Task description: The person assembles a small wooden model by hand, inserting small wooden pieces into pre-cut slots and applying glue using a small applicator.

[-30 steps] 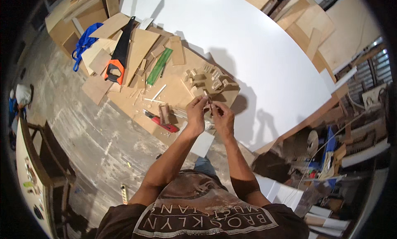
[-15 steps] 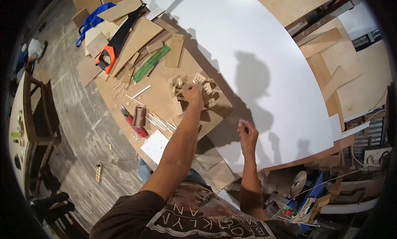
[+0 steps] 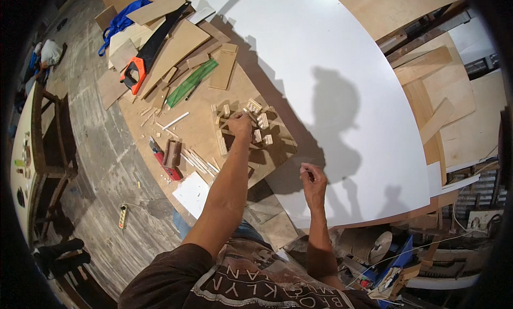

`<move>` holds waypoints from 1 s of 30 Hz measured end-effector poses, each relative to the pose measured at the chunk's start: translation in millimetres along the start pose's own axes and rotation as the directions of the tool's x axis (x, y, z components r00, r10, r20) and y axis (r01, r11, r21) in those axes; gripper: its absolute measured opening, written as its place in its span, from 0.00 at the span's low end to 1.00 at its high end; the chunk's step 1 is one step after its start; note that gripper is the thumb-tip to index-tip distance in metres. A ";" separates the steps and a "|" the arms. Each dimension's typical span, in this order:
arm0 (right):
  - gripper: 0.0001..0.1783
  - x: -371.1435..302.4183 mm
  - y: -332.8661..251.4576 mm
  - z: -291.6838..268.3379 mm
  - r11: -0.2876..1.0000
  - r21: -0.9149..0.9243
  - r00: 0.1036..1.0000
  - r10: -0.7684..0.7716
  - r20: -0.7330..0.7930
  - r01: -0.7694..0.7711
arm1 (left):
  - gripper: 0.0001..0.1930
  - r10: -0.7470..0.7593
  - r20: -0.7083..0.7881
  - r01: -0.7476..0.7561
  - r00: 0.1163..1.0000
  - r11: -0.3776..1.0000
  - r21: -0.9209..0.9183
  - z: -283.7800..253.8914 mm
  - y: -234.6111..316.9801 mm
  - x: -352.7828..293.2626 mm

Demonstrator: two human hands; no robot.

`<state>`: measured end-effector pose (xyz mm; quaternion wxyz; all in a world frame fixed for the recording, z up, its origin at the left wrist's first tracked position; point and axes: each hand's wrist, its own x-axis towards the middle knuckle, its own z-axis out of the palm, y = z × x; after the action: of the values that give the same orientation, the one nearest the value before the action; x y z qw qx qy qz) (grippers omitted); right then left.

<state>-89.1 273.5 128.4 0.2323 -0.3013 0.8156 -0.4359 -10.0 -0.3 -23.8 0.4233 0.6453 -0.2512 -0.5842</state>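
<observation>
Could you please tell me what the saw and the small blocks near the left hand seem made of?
Small blocks: apparently unpainted wood, perhaps plywood, judging by tan colour and striped edges. Saw blade: probably metal, dark finish, given its tapering shape. Saw handle: likely plastic, from its vivid orange.

A tan plywood worktop carries, around its middle, overlapping plywood offcuts toward eleven o'clock, a green strip at twelve, small wooden blocks at three, thin white sticks at six and a red utility knife at seven.
</observation>
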 end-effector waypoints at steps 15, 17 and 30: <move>0.10 -0.9 2.2 13.0 0.998 -0.020 0.998 -0.056 0.032 0.057 | 0.12 -0.063 -0.013 0.063 0.998 0.998 -0.021 8.8 5.0 -10.0; 0.10 -0.4 0.8 14.6 0.998 -0.009 0.997 -0.068 0.043 0.068 | 0.12 -0.050 -0.059 0.058 0.997 0.989 0.138 9.4 10.6 -7.2; 0.10 2.4 -6.4 16.9 0.999 0.020 0.997 -0.040 0.063 0.038 | 0.18 -0.193 0.211 0.170 0.958 0.978 0.120 -6.5 25.8 -6.5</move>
<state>-78.1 259.3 124.9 0.2523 -0.3286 0.7976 -0.4384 -0.5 -6.6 1.1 0.3040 0.6171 -0.2657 -0.6754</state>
